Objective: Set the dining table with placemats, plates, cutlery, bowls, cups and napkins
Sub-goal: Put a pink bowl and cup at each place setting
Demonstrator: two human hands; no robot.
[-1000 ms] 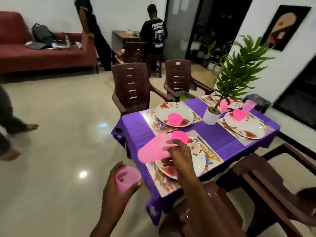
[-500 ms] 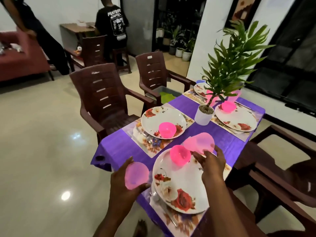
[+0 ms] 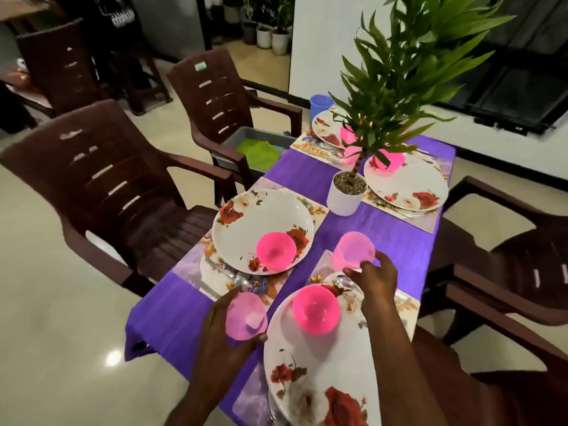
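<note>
Hands [image 3: 376, 279] around two pink cups [image 3: 354, 251], mouths up, seemingly upright.

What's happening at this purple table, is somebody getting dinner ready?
A person is setting the table. The right hand holds a pink cup at the far edge of the nearest placemat; the left hand grips another pink cup beside the near plate. Floral plates already carry pink bowls, around a potted plant.
</note>
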